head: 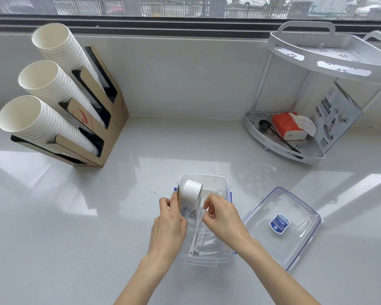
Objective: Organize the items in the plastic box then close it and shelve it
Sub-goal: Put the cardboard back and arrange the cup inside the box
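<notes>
A clear plastic box with blue clips stands open on the white counter, near its front edge. Inside it lie clear plastic spoons and other small items. A white roll of tape stands on edge at the box's far left, beside a flat tan item. My left hand is over the box's left side, pinching that flat item next to the roll. My right hand is over the box's middle, fingers pinched on a clear plastic spoon. The box's clear lid lies flat on the counter to the right.
A white two-tier corner shelf stands at the back right; its lower tier holds a red tissue pack, a black scoop and a printed carton. A cardboard holder with three stacks of white paper cups stands at the back left.
</notes>
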Demonstrator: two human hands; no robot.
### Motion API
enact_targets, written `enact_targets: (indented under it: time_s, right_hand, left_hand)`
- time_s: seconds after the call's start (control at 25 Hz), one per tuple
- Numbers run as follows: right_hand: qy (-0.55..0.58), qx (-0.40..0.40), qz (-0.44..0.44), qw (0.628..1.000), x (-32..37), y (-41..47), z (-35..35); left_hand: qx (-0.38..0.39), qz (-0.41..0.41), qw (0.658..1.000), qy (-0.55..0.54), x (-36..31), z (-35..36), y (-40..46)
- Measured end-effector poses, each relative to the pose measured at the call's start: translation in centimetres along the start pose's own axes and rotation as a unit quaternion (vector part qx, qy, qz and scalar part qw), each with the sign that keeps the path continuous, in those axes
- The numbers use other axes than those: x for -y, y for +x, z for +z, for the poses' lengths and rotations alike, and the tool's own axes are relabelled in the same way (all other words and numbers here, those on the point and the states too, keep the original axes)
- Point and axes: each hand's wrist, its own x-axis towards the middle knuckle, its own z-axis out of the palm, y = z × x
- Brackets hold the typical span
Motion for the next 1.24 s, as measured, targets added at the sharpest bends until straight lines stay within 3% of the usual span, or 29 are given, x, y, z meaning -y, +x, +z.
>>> enact_targets:
  time_s: [0.28, 0.48, 0.88, 1.24]
  right_hand:
    - [-0.004, -0.006, 0.007, 1.0, -0.2, 0.0, -0.1]
    - [-0.004, -0.003, 0.003, 1.0, -0.1, 0.0, 0.1]
    - [-0.001, -0.001, 0.009, 1.0, -0.1, 0.1, -0.1]
    - [0.053, -0.029, 0.032, 0.998, -0.9, 0.1, -0.6]
  left_hand:
    - [0.023, 0.035, 0.998, -0.037, 0.2, 0.1, 1.0]
    - [0.044, 0.01, 0.999, 0.006, 0.7, 0.5, 1.4]
    - [-0.005, 0.046, 0.999, 0.029, 1.8, 1.2, 1.5]
    - [0.006, 0.061, 0.997, 0.055, 2.3, 1.6, 1.0]
